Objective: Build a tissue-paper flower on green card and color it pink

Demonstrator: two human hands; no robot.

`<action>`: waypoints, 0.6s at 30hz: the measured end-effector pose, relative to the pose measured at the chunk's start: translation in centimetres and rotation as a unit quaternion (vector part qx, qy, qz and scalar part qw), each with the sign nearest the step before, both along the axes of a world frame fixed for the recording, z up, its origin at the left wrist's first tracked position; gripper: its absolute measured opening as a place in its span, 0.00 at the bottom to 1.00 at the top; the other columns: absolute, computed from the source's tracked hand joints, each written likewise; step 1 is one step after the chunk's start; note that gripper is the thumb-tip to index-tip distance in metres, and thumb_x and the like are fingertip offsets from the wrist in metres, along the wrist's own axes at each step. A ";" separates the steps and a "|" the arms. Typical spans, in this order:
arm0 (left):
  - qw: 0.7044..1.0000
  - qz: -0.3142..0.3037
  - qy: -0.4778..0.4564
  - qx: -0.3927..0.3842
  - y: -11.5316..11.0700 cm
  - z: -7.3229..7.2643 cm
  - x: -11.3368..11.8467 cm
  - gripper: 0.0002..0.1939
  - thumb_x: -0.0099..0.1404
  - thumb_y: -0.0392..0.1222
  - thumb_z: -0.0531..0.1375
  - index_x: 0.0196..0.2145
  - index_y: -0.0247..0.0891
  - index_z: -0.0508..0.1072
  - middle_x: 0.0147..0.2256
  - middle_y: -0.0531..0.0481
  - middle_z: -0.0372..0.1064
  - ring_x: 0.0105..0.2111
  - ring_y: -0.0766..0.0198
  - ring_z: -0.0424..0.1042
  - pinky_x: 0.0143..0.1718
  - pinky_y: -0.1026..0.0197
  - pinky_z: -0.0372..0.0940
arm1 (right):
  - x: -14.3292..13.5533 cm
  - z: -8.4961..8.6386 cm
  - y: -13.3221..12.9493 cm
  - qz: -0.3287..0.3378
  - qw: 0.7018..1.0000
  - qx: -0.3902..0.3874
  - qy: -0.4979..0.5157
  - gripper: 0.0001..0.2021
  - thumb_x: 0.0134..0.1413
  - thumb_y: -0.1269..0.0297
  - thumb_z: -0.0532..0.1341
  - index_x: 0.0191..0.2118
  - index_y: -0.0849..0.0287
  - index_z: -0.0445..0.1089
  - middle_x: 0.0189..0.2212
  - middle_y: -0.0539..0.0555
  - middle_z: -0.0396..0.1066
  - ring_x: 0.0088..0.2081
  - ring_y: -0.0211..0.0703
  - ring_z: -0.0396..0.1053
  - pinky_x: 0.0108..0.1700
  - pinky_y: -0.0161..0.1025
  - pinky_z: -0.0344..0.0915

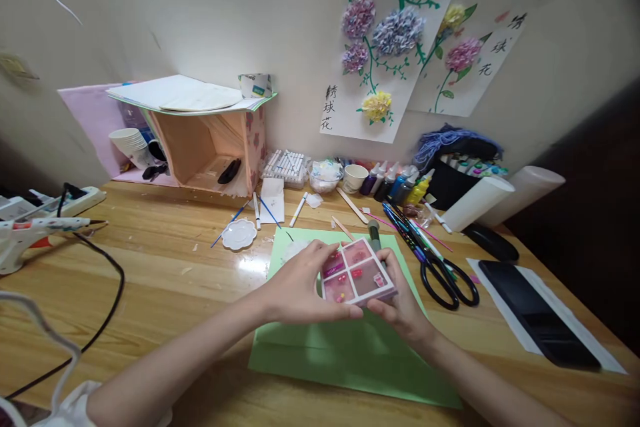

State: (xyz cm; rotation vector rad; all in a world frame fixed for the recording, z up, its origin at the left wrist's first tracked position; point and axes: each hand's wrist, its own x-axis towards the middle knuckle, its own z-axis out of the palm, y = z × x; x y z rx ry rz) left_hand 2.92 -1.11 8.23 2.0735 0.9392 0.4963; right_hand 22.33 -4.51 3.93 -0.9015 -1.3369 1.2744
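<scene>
Contents of the small pink four-compartment tray (356, 272) are too small to identify. Tray sits centre frame above green paper (345, 353), pinched between both hands: left hand (300, 290) grips its left edge, right hand (400, 303) cups its right corner

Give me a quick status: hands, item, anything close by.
Left hand and right hand both grip pink divided box above green paper. Scissors just right.

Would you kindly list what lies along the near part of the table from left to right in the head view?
Glue gun → left hand → pink compartment box → right hand → scissors → black phone.
</scene>
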 end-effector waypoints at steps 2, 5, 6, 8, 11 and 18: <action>1.000 -0.017 0.020 0.006 0.1 0.4 0.0 0.42 0.50 0.64 0.62 0.58 0.43 0.59 0.46 0.45 0.61 0.43 0.55 0.65 0.46 0.50 0.63 | 0.1 0.0 0.0 -0.004 1.000 0.007 0.001 0.28 0.38 0.49 0.69 0.37 0.52 0.51 0.34 0.48 0.63 0.30 0.37 0.64 0.28 0.31 0.62; 0.999 -0.029 0.042 0.015 0.3 0.8 0.3 0.41 0.51 0.65 0.60 0.58 0.44 0.59 0.44 0.46 0.61 0.41 0.56 0.65 0.44 0.51 0.63 | 0.3 -0.2 0.2 -0.008 1.000 0.011 0.003 0.28 0.38 0.49 0.69 0.37 0.52 0.51 0.34 0.49 0.63 0.32 0.38 0.64 0.30 0.32 0.62; 0.998 -0.031 0.048 0.020 0.3 0.9 0.4 0.40 0.52 0.65 0.59 0.58 0.44 0.59 0.44 0.46 0.61 0.41 0.55 0.65 0.44 0.52 0.63 | 0.4 -0.3 0.2 -0.008 1.000 0.010 0.004 0.28 0.37 0.49 0.69 0.37 0.52 0.51 0.34 0.49 0.63 0.32 0.38 0.64 0.30 0.32 0.62; 0.997 -0.033 0.059 0.027 0.4 1.0 0.7 0.40 0.53 0.65 0.58 0.58 0.43 0.60 0.44 0.45 0.61 0.41 0.55 0.65 0.43 0.52 0.63 | 0.6 -0.4 0.2 -0.007 1.000 0.008 0.005 0.28 0.37 0.49 0.69 0.37 0.52 0.51 0.35 0.49 0.63 0.32 0.38 0.64 0.30 0.32 0.62; 0.995 -0.045 0.079 0.038 0.7 1.1 1.0 0.38 0.54 0.65 0.57 0.57 0.42 0.61 0.43 0.45 0.62 0.40 0.55 0.66 0.42 0.53 0.62 | 0.9 -0.7 0.3 -0.004 1.000 0.001 0.004 0.28 0.37 0.49 0.68 0.37 0.52 0.51 0.37 0.50 0.64 0.32 0.38 0.65 0.30 0.32 0.62; 0.965 -0.132 0.199 0.107 2.6 2.6 2.4 0.20 0.54 0.55 0.57 0.38 0.37 0.70 0.32 0.47 0.68 0.28 0.59 0.68 0.28 0.60 0.61 | 1.2 -1.2 0.8 -0.039 0.999 -0.014 -0.012 0.28 0.36 0.48 0.69 0.35 0.53 0.50 0.33 0.49 0.64 0.29 0.38 0.64 0.28 0.33 0.61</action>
